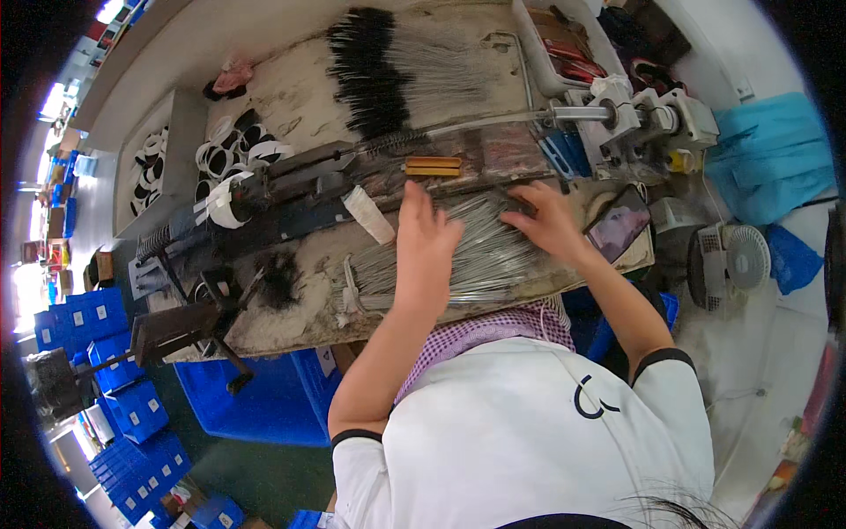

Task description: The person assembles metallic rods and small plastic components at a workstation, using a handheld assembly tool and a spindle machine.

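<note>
Silver, thin, straight metal wires [493, 256] lie in a broad loose heap at the near edge of a stained, pale workbench [286, 93], directly in front of the person. The person's two bare hands are apart from each other over this heap. The left hand [427, 234] is above its middle, fingers extended and loosely spread, with the tips near a yellow rectangular block [433, 166]. The right hand [542, 214] is at the heap's upper right, fingers bent toward the wires; whether they pinch any cannot be told.

A white, strip-like piece [368, 215] lies just left of the left hand. At the far side of the bench, a row of black-bristled wire brushes [361, 70] points its bare silver stems to the right. White-and-black rings [220, 159] are piled toward the left. A dark-framed smartphone [621, 225] lies near the right forearm, and a round white fan [747, 257] stands farther right.
</note>
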Tool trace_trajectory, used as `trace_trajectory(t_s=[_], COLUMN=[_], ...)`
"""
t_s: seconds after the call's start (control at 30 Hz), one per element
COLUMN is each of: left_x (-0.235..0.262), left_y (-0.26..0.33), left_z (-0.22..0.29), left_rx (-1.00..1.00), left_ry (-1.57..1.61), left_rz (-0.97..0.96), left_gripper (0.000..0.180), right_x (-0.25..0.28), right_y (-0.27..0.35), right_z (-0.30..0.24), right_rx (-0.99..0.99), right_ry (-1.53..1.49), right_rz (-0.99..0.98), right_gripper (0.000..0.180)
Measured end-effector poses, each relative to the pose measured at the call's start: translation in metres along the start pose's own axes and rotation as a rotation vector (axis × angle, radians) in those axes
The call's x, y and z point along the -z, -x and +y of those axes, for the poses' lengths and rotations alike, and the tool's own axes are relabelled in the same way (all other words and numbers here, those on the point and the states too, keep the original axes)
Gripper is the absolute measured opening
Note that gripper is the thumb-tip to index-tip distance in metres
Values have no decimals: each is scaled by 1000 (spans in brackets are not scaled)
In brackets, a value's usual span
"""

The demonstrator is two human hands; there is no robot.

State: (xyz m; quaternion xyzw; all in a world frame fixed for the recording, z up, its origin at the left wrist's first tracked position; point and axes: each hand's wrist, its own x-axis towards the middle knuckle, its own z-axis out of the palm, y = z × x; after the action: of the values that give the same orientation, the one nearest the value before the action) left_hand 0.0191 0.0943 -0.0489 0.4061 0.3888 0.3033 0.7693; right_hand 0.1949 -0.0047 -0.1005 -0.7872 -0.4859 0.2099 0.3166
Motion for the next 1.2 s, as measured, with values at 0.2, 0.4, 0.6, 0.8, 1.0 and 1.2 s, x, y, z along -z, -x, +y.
trace_trajectory(t_s=[0.2,0.4,0.6,0.8,1.0,1.2], left_x=[58,111,234,351,406,273], left_y=[62,91,96,111,128,101], left_z=[-20,-34,16,13,21,10], left_rx=[-284,-543,-975,-941,-711,-657], left_ry=[-391,-609,-1626,-1255,-699,-716], left_rz=[23,498,1493,1637,1594,1452], left_gripper=[34,29,78,82,38,41], right_x=[-2,1,-4,5,55,171], right_y=[26,42,37,42,49,31], right_z=[9,-7,7,-6,-14,-38], right_rx=[9,-123,-85,159,166,292], right_ry=[-58,-211,-51,371,653,568], right_rz=[-109,-23,-10,-45,-41,381], right_gripper=[32,37,20,20,13,17])
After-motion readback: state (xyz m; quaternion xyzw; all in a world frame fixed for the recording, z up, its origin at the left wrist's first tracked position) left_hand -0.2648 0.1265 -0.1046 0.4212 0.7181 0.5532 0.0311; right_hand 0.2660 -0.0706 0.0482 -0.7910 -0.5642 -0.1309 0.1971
